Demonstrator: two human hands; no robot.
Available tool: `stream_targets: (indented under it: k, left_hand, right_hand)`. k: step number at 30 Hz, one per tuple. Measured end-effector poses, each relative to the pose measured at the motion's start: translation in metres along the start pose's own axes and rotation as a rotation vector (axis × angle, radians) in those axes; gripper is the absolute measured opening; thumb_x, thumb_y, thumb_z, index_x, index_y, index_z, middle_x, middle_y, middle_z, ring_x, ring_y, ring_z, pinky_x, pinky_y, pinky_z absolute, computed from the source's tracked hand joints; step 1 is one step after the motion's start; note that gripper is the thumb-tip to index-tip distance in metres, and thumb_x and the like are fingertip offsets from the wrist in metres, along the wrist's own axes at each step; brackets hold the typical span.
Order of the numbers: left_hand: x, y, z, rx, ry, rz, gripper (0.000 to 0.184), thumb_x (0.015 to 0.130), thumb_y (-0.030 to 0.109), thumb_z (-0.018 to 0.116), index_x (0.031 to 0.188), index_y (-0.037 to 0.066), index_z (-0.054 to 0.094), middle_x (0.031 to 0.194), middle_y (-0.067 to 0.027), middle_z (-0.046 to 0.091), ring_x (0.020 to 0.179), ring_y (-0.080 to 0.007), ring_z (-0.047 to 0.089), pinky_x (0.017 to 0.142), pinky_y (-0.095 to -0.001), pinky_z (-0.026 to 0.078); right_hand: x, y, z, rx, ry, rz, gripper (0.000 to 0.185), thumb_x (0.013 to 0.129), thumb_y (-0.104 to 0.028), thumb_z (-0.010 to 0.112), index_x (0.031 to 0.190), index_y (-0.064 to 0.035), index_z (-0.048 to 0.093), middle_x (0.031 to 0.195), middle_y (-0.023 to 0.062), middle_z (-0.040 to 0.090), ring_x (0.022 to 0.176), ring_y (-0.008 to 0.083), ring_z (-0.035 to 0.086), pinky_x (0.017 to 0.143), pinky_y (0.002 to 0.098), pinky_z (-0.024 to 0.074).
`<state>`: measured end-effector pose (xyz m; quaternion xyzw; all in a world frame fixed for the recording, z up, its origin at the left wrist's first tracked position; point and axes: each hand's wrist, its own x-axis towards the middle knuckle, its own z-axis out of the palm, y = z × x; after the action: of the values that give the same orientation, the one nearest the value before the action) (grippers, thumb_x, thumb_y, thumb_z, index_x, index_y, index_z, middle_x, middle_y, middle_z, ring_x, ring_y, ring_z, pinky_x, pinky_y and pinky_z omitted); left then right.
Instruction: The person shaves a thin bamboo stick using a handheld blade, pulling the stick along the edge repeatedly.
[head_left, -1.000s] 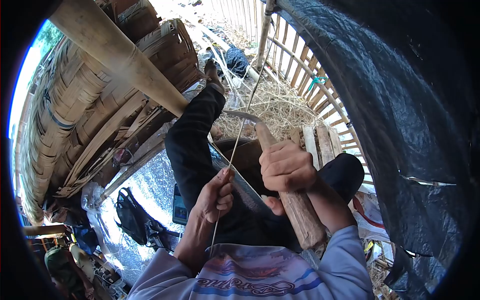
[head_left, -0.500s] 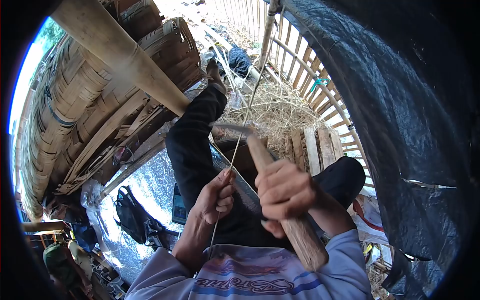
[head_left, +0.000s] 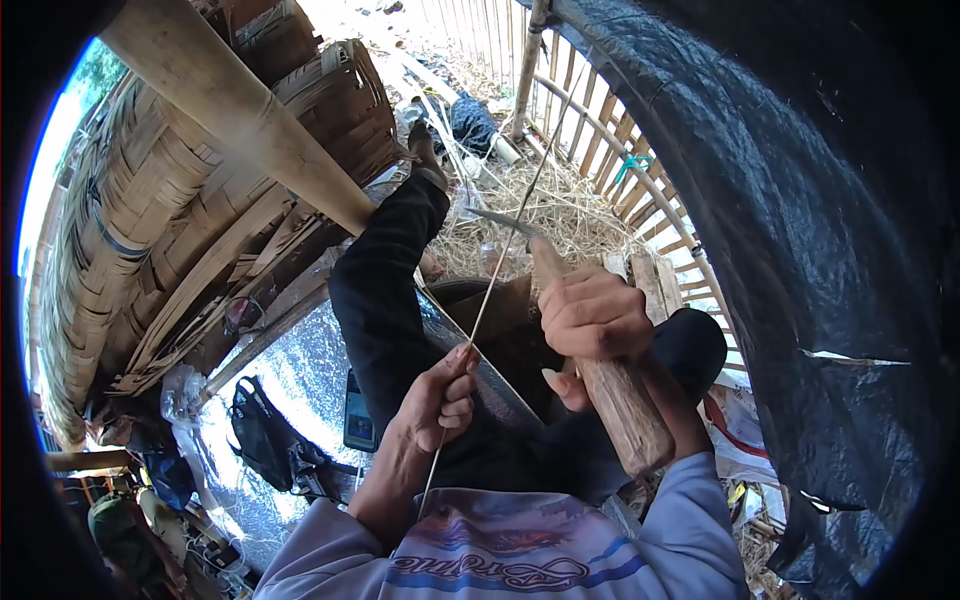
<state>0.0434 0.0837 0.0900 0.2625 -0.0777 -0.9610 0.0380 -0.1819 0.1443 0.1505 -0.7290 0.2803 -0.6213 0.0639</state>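
My left hand (head_left: 437, 402) is closed around a long thin bamboo strip (head_left: 487, 300), thumb pressed on top. The strip runs from near my shirt, through the fist and up toward the fence at the far right. In my right hand (head_left: 592, 318) is a knife with a thick wooden handle (head_left: 630, 415), its butt end pointing back at my body. Its short, slightly curved blade (head_left: 497, 219) points left and crosses the strip well beyond my left hand. Whether the edge touches the strip I cannot tell.
Woven bamboo baskets (head_left: 150, 200) and a thick bamboo pole (head_left: 240, 110) stand at the left. A dark tarp (head_left: 800, 250) hangs on the right beside a slatted bamboo fence (head_left: 620, 150). Shavings (head_left: 580, 215) cover the ground ahead. A black bag (head_left: 262, 435) and a phone (head_left: 359, 415) lie left.
My right hand has moved forward and a little right with the knife, so the blade sits farther along the strip. The strip's far end has swung right. My left hand has barely shifted.
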Motion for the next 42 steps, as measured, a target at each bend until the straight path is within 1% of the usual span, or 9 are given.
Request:
stream_targets:
  k: [4,8,13,20,22,34,36,38,42]
  left_hand:
    - [-0.001,0.004,-0.004,-0.059,-0.003,0.058,0.017,0.100,0.024,0.035,0.089,0.010,0.040,0.053,0.0075,0.017,0.038,-0.0017,0.011,0.031,-0.0170,0.009]
    - [-0.005,0.000,-0.005,-0.100,-0.121,0.012,0.017,0.100,0.022,0.033,0.091,0.009,0.040,0.054,0.0069,0.017,0.038,-0.0018,0.010,0.031,-0.0169,0.008]
    - [0.002,-0.001,-0.011,-0.172,-0.135,0.020,0.017,0.100,0.021,0.033,0.091,0.009,0.041,0.054,0.0069,0.018,0.038,-0.0017,0.009,0.030,-0.0173,0.008]
    - [0.002,-0.004,-0.015,-0.276,-0.187,0.000,0.016,0.100,0.019,0.033,0.090,0.008,0.040,0.053,0.0065,0.017,0.038,-0.0017,0.010,0.030,-0.0174,0.008]
    - [0.004,-0.005,-0.015,-0.304,-0.203,0.005,0.016,0.100,0.019,0.033,0.090,0.008,0.039,0.053,0.0064,0.017,0.038,-0.0017,0.010,0.030,-0.0175,0.008]
    - [-0.001,-0.004,-0.012,-0.303,-0.202,0.009,0.017,0.100,0.020,0.033,0.092,0.006,0.040,0.053,0.0066,0.015,0.038,-0.0020,0.009,0.030,-0.0174,0.008]
    - [-0.006,-0.008,-0.009,-0.319,-0.207,-0.013,0.017,0.100,0.019,0.032,0.091,0.007,0.039,0.053,0.0066,0.016,0.038,-0.0021,0.009,0.030,-0.0174,0.008]
    - [-0.006,-0.007,-0.011,-0.320,-0.226,-0.047,0.017,0.100,0.019,0.032,0.091,0.007,0.039,0.053,0.0065,0.016,0.038,-0.0021,0.009,0.030,-0.0173,0.008]
    - [-0.001,-0.003,-0.018,-0.343,-0.214,0.021,0.018,0.101,0.020,0.030,0.090,0.008,0.038,0.053,0.0064,0.016,0.038,-0.0020,0.009,0.030,-0.0171,0.008]
  right_hand:
    - [0.009,-0.015,0.009,0.339,0.017,-0.084,0.014,0.069,-0.009,0.063,0.066,-0.0011,0.052,0.055,0.0052,0.053,0.046,0.0177,0.053,0.047,0.0328,0.0479]
    - [0.002,0.009,-0.008,-0.067,0.078,-0.078,0.015,0.069,-0.009,0.063,0.074,-0.0003,0.052,0.057,0.0057,0.052,0.045,0.0179,0.051,0.047,0.0308,0.0467]
    - [0.013,-0.017,0.000,0.361,0.081,-0.118,0.016,0.066,-0.009,0.065,0.068,0.0006,0.052,0.054,0.0057,0.051,0.045,0.0188,0.053,0.046,0.0328,0.0472]
    - [-0.004,0.007,-0.004,0.246,0.156,-0.089,0.015,0.068,-0.010,0.066,0.070,-0.0011,0.054,0.055,0.0040,0.051,0.046,0.0178,0.053,0.050,0.0319,0.0477]
    - [0.009,-0.014,-0.002,0.222,-0.027,-0.115,0.016,0.072,-0.011,0.064,0.071,-0.0001,0.053,0.061,0.0063,0.054,0.050,0.0184,0.054,0.050,0.0324,0.0484]
    - [0.009,-0.015,0.007,0.334,-0.048,-0.139,0.017,0.065,-0.010,0.066,0.072,-0.0003,0.054,0.058,0.0056,0.053,0.047,0.0203,0.054,0.048,0.0337,0.0484]
    - [0.000,0.004,-0.006,-0.104,-0.115,-0.111,0.020,0.063,-0.008,0.066,0.076,-0.0005,0.054,0.059,0.0062,0.052,0.049,0.0211,0.055,0.050,0.0352,0.0487]
    - [-0.001,0.014,-0.020,-0.143,-0.007,-0.109,0.022,0.065,-0.009,0.066,0.080,-0.0006,0.053,0.057,0.0054,0.051,0.048,0.0203,0.054,0.048,0.0348,0.0474]
    - [0.008,-0.008,-0.003,0.255,0.047,-0.108,0.020,0.073,-0.015,0.065,0.075,0.0000,0.052,0.054,0.0041,0.051,0.044,0.0171,0.051,0.046,0.0316,0.0467]
